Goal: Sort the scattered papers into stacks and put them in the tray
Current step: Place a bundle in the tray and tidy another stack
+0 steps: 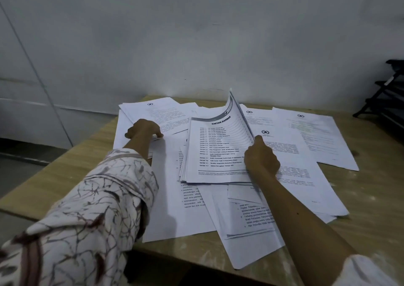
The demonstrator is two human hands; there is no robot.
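Printed white papers lie scattered and overlapping across a wooden table. In the middle sits a thicker stack headed "DAFTAR GAMBAR", its right edge lifted and curled upward. My right hand grips that stack's right edge, thumb up against the raised sheets. My left hand rests with curled fingers on sheets at the left, pinching a page edge. More sheets with a star emblem lie at the right. A black tiered tray rack stands at the far right.
A pale wall runs right behind the table's far edge. The table's near edge drops off below the papers. Bare wood shows at the table's left and right sides. A grey floor lies to the left.
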